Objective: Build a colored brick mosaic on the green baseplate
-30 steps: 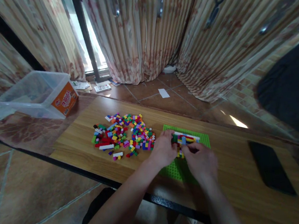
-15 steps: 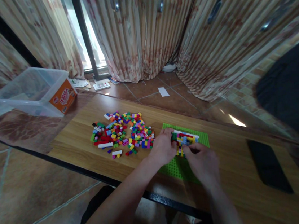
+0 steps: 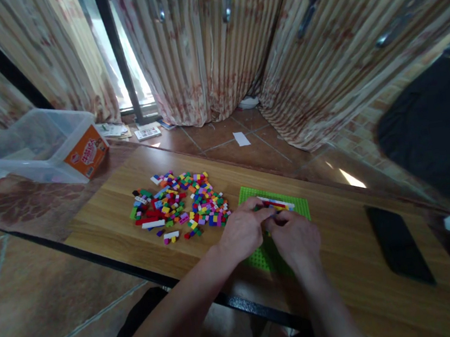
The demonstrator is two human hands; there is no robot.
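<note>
A green studded baseplate [image 3: 300, 207] lies on the wooden table [image 3: 356, 267]. A small multicoloured brick build [image 3: 280, 203] stands on it, mostly hidden behind my fingers. My left hand [image 3: 243, 231] and my right hand [image 3: 295, 239] meet over the plate, fingers curled and pinched together against the build. What the fingertips hold is hidden. A pile of loose coloured bricks [image 3: 178, 204] is spread on the table just left of my left hand.
A black phone [image 3: 398, 244] lies on the table at the right. A clear plastic tub with an orange label [image 3: 40, 148] sits at the far left. Striped curtains [image 3: 210, 44] hang behind. A dark shape [image 3: 437, 131] fills the right side.
Both hands have drawn closer together over the build and now cover more of it. The view has shifted slightly to the right and down.
</note>
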